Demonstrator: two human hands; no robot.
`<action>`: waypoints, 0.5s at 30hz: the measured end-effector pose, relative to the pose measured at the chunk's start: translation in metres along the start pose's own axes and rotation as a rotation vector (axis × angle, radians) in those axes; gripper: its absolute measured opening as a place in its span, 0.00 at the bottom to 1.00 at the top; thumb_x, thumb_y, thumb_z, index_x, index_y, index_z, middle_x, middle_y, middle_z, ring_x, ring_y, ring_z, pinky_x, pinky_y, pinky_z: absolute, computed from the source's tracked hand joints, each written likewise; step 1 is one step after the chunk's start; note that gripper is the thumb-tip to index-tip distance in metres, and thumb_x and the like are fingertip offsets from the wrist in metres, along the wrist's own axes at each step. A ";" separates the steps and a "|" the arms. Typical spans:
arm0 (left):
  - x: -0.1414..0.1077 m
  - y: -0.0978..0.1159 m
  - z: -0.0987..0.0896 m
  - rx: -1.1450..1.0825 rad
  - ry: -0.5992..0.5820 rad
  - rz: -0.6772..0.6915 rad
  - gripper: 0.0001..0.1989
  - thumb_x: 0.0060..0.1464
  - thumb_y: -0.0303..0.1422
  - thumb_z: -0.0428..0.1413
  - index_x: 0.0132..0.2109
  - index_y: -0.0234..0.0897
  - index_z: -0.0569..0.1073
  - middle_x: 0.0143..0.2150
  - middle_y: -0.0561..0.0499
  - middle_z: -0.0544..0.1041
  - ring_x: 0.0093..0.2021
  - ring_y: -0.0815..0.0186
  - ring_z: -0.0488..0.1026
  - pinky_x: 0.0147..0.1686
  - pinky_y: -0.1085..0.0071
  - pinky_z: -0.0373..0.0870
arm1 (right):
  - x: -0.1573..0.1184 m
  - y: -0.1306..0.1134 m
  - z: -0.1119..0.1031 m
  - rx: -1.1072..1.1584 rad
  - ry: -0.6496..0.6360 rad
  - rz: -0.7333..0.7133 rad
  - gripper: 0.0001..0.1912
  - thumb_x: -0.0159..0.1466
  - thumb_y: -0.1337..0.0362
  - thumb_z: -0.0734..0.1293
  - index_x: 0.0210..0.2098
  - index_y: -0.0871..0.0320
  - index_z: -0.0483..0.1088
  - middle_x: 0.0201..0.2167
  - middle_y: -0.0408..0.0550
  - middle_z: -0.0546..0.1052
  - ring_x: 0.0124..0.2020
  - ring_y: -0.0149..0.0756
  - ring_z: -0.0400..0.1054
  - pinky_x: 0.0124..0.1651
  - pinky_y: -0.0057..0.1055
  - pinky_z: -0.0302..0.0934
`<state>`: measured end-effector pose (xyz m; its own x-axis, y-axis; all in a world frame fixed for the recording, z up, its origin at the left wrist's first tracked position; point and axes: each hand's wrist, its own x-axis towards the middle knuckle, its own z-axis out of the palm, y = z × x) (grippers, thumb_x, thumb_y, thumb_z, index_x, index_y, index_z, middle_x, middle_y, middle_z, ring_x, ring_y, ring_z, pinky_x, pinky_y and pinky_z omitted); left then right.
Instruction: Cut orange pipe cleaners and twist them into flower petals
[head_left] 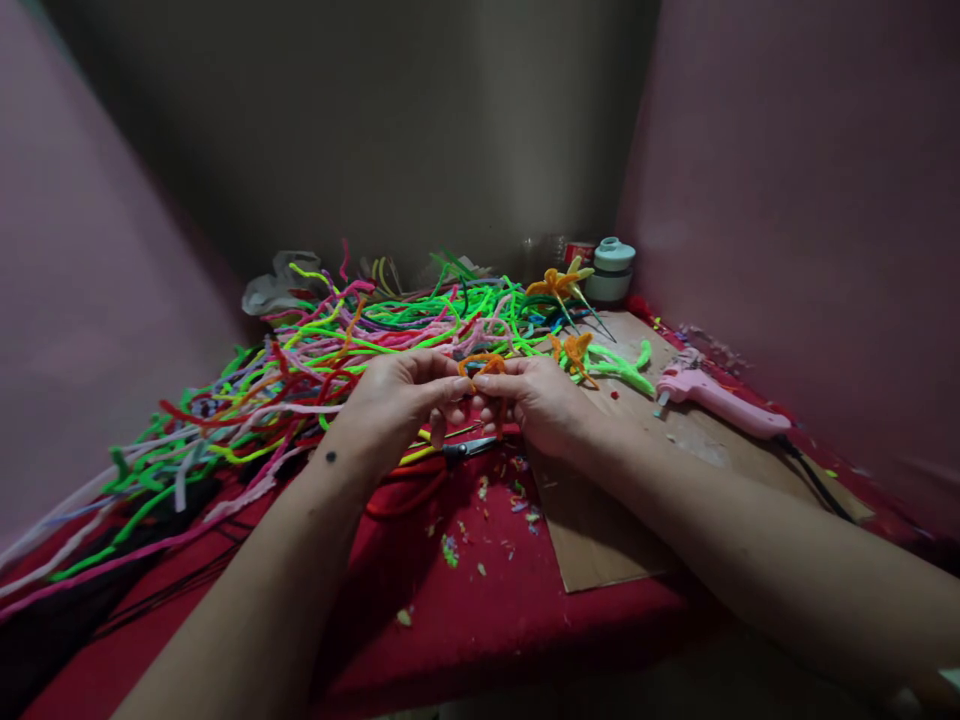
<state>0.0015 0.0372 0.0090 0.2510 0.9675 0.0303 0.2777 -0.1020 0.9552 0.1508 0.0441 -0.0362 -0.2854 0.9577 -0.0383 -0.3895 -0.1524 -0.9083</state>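
Between my two hands is an orange pipe cleaner (491, 362), bent into a loop, with an end hanging below the fingers. My left hand (409, 393) pinches it from the left with thumb and forefinger. From the right, my right hand (536, 398) pinches the same piece, its fingertips nearly touching those of the left. Just below the hands, a pair of scissors (472, 449) with dark handles lies on the red cloth. An orange pipe-cleaner flower (576, 353) rests on the cardboard beyond my right hand.
A heap of colourful pipe cleaners (405, 325) spreads behind and left of my hands. To the right, a pink glue gun (720, 398) with a black cord lies on the cardboard sheet (600, 535). More orange flowers (559, 283) and a pale jar (611, 270) stand behind. Scraps dot the red cloth (450, 640).
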 end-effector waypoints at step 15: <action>0.000 -0.014 0.011 0.613 0.203 0.629 0.06 0.50 0.29 0.53 0.26 0.36 0.71 0.28 0.51 0.69 0.31 0.67 0.65 0.32 0.72 0.61 | 0.005 0.007 -0.002 0.004 -0.015 -0.191 0.05 0.51 0.66 0.69 0.23 0.62 0.70 0.19 0.43 0.71 0.19 0.26 0.62 0.25 0.26 0.56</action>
<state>0.0072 0.0358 -0.0080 0.3707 0.7074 0.6018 0.6045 -0.6757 0.4219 0.1479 0.0483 -0.0438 -0.2189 0.9655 0.1413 -0.4416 0.0311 -0.8967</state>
